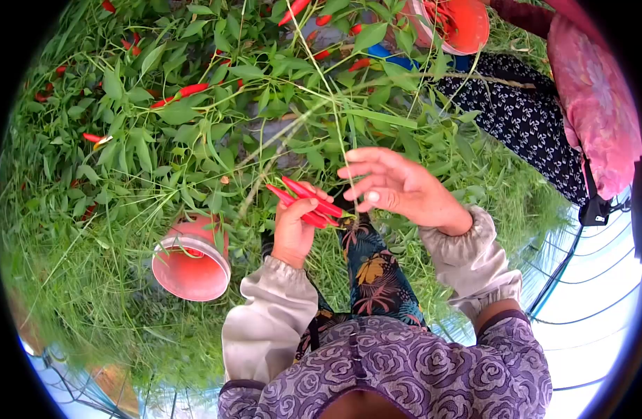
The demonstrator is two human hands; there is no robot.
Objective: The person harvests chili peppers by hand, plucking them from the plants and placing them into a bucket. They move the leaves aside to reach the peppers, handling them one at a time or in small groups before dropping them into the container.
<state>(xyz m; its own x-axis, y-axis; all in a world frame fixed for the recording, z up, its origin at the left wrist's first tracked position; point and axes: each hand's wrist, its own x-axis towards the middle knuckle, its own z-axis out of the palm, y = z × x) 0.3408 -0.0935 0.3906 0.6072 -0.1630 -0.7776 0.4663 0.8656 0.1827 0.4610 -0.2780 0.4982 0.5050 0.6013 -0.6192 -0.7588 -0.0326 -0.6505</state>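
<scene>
Leafy green plants point(195, 140) behind; left hand point(293, 227) clasps slim glossy chillies point(308, 201); right hand point(401, 187) spread.

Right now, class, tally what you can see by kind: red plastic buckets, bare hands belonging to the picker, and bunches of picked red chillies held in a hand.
Red plastic buckets: 2
Picker's bare hands: 2, left hand, right hand
Held bunches of red chillies: 1
Total: 5

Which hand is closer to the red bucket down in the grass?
The left hand, holding red chilies, is just right of the red bucket. The right hand is farther right.
</scene>
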